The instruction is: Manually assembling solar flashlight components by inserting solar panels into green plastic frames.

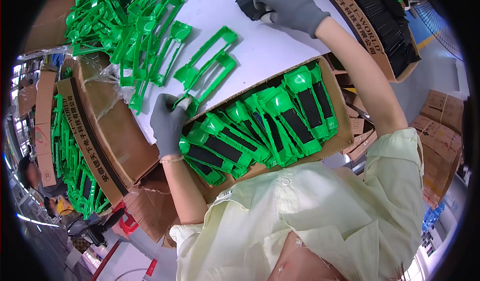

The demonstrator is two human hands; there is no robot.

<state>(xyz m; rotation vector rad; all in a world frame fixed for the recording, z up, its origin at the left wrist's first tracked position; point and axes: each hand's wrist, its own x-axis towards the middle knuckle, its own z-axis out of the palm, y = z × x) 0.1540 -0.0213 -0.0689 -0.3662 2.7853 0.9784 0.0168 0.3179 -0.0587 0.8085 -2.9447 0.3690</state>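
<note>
My left hand (170, 122), in a grey glove, is closed on the near end of an empty green plastic frame (226, 62). Another open green frame (227, 35) lies against it on the white table. Farther off to the right, my gloved right hand (292, 10) pinches a flat black panel (249, 2) among a few others at the table's far edge. Its fingertips are partly hidden by the panel. Just in front of my body, a cardboard box (342, 118) holds several green frames with black panels fitted in them (300, 123).
A heap of green frames (125, 21) covers the table's far left. Another carton (90, 146) of green parts stands at left. A carton (367, 26) filled with black panels is at far right. Stacked boxes (440, 141) stand on the right, near a fan (440, 23).
</note>
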